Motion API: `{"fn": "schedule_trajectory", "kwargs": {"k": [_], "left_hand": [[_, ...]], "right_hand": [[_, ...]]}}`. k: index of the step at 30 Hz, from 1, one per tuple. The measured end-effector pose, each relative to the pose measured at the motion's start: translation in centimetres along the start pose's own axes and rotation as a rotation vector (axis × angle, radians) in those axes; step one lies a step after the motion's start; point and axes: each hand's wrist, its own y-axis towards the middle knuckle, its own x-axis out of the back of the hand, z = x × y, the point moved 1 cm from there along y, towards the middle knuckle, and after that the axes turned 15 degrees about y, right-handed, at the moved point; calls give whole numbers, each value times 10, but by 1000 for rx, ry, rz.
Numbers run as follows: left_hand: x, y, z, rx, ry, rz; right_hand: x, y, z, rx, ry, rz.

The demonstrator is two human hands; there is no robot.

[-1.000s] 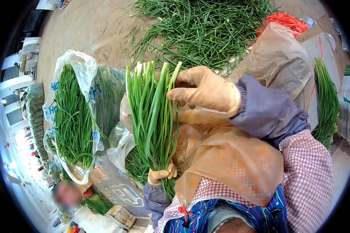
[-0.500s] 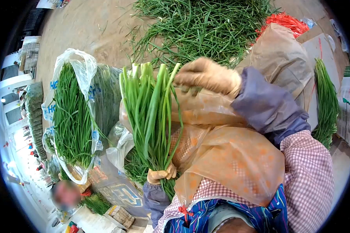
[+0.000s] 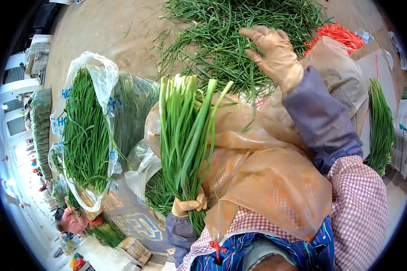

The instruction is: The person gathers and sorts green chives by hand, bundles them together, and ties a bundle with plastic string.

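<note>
My left hand, in a tan glove, is closed around the lower leafy part of a bunch of garlic chives. The bunch stands upright with its pale cut stem ends at the top. My right hand, also gloved, is raised beyond the bunch with its fingers apart and nothing in them. Behind that hand lies a big loose heap of chives on the floor. A thin loose leaf hangs in the air below the right hand. An orange-spotted plastic apron covers my lap.
A clear plastic bag packed with chives stands at the left. Red ties lie at the upper right. Another bundle of chives rests on cardboard at the far right. A person in pink is in the lower-left background.
My right hand has moved up and away from the stem ends, its fingers now spread. The left hand keeps its hold, and the bunch appears slightly farther right.
</note>
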Motion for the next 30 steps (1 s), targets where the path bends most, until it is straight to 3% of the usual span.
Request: {"fn": "schedule_trajectory", "kwargs": {"k": [1,3,5,7,9,11,15,19,23,27,28,30], "left_hand": [[-1,-1,-1,15,27,-10],[-4,-3,-3,37,28,-60],[-6,-1,-7,54,33,-67],[-7,1,-11,28,171,-100],[-7,-2,-10,50,267,-148],[-4,-4,-9,77,303,-167],[-6,-4,-15,92,363,-205],[1,-4,-11,76,358,-161],[-1,-3,-13,55,211,-107],[-1,-4,-12,43,48,-49],[0,-4,-11,33,57,-35],[4,-3,-9,12,76,-6]], "right_hand": [[10,7,27,57,277,-112],[18,7,61,367,492,28],[5,5,84,314,357,282],[-13,4,79,123,220,476],[-14,15,84,-171,387,776],[-45,-6,68,-391,997,628],[-59,-11,68,-592,1351,644],[-59,-13,68,-409,963,611],[-63,-11,56,-314,1358,702],[-54,-8,49,-161,1253,718],[-53,-7,48,-225,1119,684],[-54,-4,38,-62,777,491]]}}
